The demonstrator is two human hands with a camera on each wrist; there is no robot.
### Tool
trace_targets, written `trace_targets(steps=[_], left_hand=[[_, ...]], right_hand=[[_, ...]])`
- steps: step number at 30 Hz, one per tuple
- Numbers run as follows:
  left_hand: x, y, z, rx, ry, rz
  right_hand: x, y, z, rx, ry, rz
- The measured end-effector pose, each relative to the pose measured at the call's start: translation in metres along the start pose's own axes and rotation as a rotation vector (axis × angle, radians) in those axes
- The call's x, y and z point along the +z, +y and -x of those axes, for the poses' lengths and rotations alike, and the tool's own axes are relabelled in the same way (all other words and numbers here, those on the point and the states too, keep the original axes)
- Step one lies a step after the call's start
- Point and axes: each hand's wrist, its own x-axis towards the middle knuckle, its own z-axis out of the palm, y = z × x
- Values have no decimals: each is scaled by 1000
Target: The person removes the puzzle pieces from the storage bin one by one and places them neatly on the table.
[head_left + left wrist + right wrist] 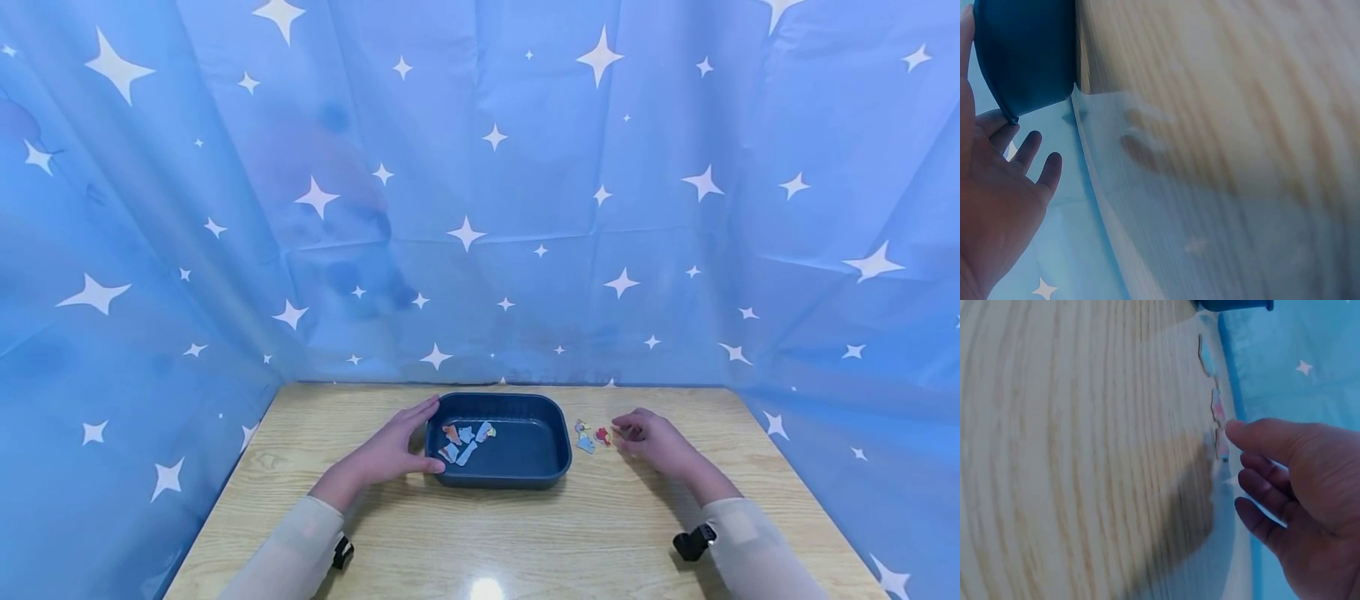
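My left hand (390, 447) holds the left end of a dark blue rectangular tray (510, 482), fingers at its far corner and thumb at its near corner. In the left wrist view, fingertips touch the rim of the tray (1029, 56). Several flat, colourful puzzle pieces (467, 452) lie inside at the left. Right of the tray, a light blue piece (585, 443) and a red piece (603, 436) lie on the table. My right hand (660, 446) is beside them, thumb tip close to the pieces (1219, 406) in the right wrist view. Its index finger is mostly hidden there.
The wooden table (480, 542) ends at a blue curtain (480, 275) with white stars at the back and both sides. A small black device (693, 542) sits at the right wrist, another (342, 552) at the left.
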Motion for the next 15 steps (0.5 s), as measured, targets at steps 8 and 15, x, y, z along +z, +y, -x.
trace_targets(steps=[8,15], left_hand=[[1,0,0,-5,-1,-11],[1,-2,-1,5,6,-14]], right_hand=[[3,-30,-6,-87,104,-45],[13,-73,-18,-132,180,-28]])
